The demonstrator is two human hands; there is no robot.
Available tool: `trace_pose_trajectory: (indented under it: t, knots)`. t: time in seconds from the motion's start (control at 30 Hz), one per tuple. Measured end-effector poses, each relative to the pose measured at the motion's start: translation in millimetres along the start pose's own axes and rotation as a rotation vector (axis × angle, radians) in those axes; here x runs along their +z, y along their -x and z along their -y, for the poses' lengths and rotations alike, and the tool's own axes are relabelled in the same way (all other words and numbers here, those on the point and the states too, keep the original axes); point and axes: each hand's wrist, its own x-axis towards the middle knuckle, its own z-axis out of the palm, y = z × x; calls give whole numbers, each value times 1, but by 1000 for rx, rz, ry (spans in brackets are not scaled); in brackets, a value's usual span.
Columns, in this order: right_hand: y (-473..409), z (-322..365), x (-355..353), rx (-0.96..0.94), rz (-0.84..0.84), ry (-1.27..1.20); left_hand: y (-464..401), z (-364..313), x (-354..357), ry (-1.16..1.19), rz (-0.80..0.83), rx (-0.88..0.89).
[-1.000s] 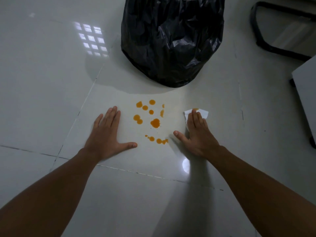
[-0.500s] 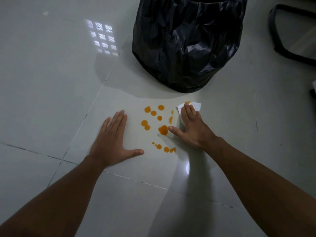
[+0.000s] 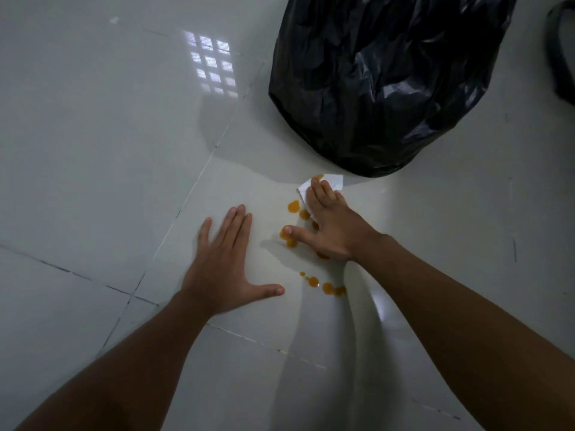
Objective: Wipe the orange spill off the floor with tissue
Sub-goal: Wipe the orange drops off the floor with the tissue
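Orange spill drops (image 3: pixel 293 206) dot the glossy white floor tile, with a second string of drops (image 3: pixel 326 287) nearer to me. My right hand (image 3: pixel 329 227) lies flat on a white tissue (image 3: pixel 334 181), pressing it onto the upper drops; the tissue's far edge shows an orange stain and most of it is hidden under my fingers. My left hand (image 3: pixel 228 262) rests flat on the tile to the left of the spill, fingers spread, holding nothing.
A black bin bag (image 3: pixel 389 79) stands just beyond the tissue. A dark frame (image 3: pixel 561 57) shows at the right edge. Grout lines (image 3: pixel 199 175) cross the tiled floor, and a window reflection (image 3: pixel 211 66) glints at the upper left.
My right hand has slid the tissue leftward over the upper drops, covering several of them. My left hand stays planted. The view has shifted left and closer.
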Motion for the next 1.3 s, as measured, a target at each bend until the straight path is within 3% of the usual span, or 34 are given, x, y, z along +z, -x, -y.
trace_pose_trajectory:
  t: [0.33,0.73,1.3]
  knots:
    - [-15,30,3,-64,9,34,0,1,-1,36,-26,17]
    - [19,52,22,-208,9,55,0,2,-5,-1,65,30]
    - [109,24,55,-287,-28,144,1,1,-3,42,59,12]
